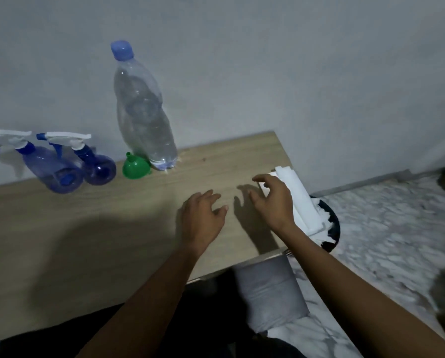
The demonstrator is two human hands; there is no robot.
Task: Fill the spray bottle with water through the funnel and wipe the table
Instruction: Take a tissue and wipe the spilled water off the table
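Observation:
Two blue spray bottles with white trigger heads stand at the back left of the wooden table. A small green funnel lies mouth down beside a tall clear water bottle with a blue cap. White folded paper towels lie at the table's right edge. My right hand hovers beside the towels with fingers loosely curled and holds nothing. My left hand hangs over the table just left of it, fingers relaxed and holding nothing.
A grey wall runs behind the table. To the right, below the table edge, a dark round bin holds crumpled white paper. A marble-patterned floor lies beyond, and a grey cushion sits under the table's front corner.

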